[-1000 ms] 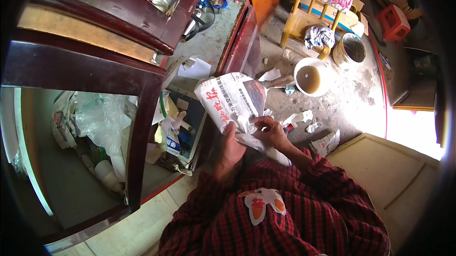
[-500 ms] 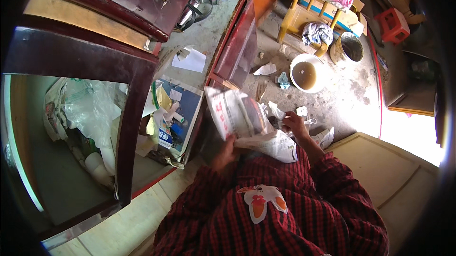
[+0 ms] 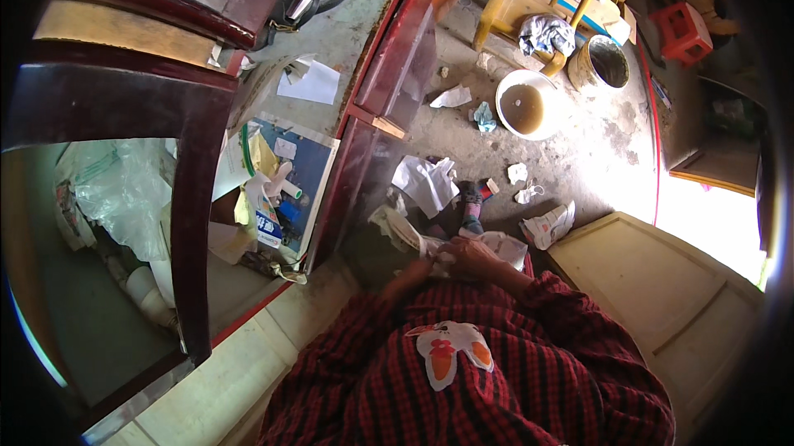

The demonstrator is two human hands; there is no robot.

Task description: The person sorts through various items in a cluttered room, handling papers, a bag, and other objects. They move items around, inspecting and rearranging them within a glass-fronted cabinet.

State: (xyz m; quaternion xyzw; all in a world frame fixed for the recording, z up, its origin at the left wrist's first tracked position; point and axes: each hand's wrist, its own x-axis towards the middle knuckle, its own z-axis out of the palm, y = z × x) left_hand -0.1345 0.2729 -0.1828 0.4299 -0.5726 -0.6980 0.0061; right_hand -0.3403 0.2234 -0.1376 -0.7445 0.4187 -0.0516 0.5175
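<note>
My two hands are together low in front of my body. Between them is a bunched sheet of newspaper [image 3: 506,248], which sticks out on both sides of the fingers. My left hand [image 3: 420,271] grips it from the left, partly in shadow. My right hand [image 3: 475,257] is curled over it, its fingers closed against the left hand. A crumpled white sheet of paper [image 3: 426,184] lies on the floor just beyond the hands, beside my foot [image 3: 471,205].
On the left stands a dark red cabinet [image 3: 198,223] with plastic bags and papers inside. A white basin of murky water [image 3: 523,105], a bucket [image 3: 597,66], a wooden chair [image 3: 496,20] and a red stool [image 3: 681,34] stand beyond. Scraps of paper [image 3: 550,224] litter the floor.
The newspaper was spread open and raised; now it is lower and bunched up. My right hand has come leftward to meet my left hand. The view has shifted slightly.
</note>
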